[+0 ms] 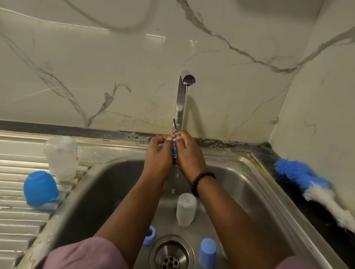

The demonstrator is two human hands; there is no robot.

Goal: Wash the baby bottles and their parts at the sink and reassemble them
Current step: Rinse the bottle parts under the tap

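Observation:
Under the running tap (183, 96), my left hand (159, 154) and my right hand (188, 154) together hold a small blue bottle part (174, 150), fingers curled round it; most of it is hidden between them. In the steel sink (243, 182) a clear bottle (186, 209) stands upside down, with a blue ring (149, 236) left of the drain (171, 259) and a blue cap (207, 253) right of it. On the draining board (2, 216) a larger clear bottle (61, 157) stands inverted beside a blue domed cap (39, 188).
A blue-and-white bottle brush (316, 187) lies along the dark counter on the right, against the marble wall. The tap's lever sits just behind my hands. Water falls from my hands into the basin.

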